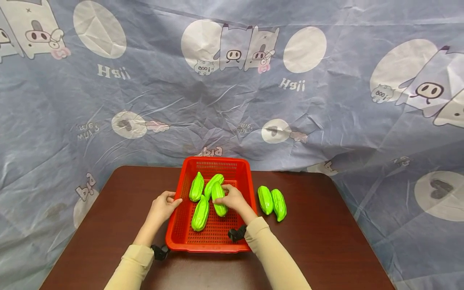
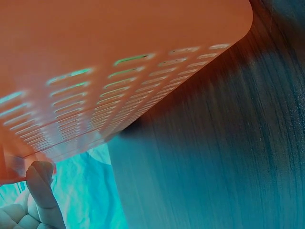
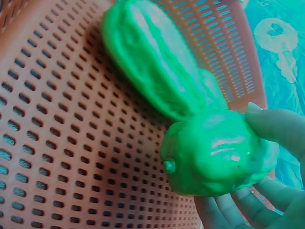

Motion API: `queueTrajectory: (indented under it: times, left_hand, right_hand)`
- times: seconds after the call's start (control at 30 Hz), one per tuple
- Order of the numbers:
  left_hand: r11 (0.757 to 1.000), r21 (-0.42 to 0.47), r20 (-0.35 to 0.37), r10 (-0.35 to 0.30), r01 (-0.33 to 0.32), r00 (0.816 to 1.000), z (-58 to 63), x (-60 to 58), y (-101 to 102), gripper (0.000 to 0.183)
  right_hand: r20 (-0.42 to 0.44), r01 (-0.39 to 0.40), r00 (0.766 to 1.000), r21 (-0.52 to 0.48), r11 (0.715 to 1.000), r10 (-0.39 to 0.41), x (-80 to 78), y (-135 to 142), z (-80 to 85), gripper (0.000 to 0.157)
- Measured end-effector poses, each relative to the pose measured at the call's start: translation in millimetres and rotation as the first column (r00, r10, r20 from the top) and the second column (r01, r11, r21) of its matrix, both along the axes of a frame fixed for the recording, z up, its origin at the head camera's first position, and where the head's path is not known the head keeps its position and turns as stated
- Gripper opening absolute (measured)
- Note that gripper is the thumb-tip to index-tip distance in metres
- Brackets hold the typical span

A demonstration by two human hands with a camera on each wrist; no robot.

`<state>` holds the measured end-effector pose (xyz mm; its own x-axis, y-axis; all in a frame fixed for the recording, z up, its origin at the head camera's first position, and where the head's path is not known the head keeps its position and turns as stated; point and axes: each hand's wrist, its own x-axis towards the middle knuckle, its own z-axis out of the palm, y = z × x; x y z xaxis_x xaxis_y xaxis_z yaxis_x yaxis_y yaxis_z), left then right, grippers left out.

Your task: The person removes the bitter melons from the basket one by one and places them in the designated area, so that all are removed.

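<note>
A red plastic basket (image 1: 209,247) with slotted walls stands on the table. My left hand (image 1: 164,206) grips its left rim, thumb on top; the left wrist view shows the fingers (image 2: 42,191) bent at the rim. Over the basket, my right hand (image 1: 233,198) holds a bright green, ridged bitter melon (image 1: 218,197) between thumb and fingers. In the right wrist view this bitter melon (image 3: 214,157) points its stem end at the camera. Three more lie in the basket: one at the left (image 1: 197,187), one at the back (image 1: 214,183), one nearer the front (image 1: 200,214).
Two more bitter melons, one (image 1: 265,200) beside another (image 1: 278,204), lie on the dark brown table (image 1: 319,241) to the right of the basket. A grey-blue printed cloth (image 1: 232,104) hangs behind the table's far edge.
</note>
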<state>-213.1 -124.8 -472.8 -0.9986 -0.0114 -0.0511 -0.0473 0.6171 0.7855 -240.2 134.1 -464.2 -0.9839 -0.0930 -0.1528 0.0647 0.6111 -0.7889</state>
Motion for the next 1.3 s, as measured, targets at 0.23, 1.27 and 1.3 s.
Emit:
queueTrajectory:
  times: [0.23, 1.27, 1.3]
  left_hand:
    - [1.0, 0.004, -0.001, -0.003, 0.003, 1.0, 0.3, 0.4, -0.4, 0.044]
    - [1.0, 0.013, -0.003, -0.011, 0.011, 1.0, 0.6, -0.4, -1.7, 0.045]
    - [1.0, 0.013, -0.001, -0.009, 0.009, 1.0, 0.3, -0.5, -1.9, 0.045]
  right_hand:
    - [-0.035, 0.046, 0.998, -0.035, 0.998, -0.047, -1.8, 2.4, 8.8, 0.077]
    - [-0.07, 0.123, 0.987, -0.261, 0.958, -0.146, 10.0, 36.1, 45.1, 0.075]
    - [-0.072, 0.125, 0.986, -0.265, 0.956, -0.149, 10.4, 37.6, 46.1, 0.075]
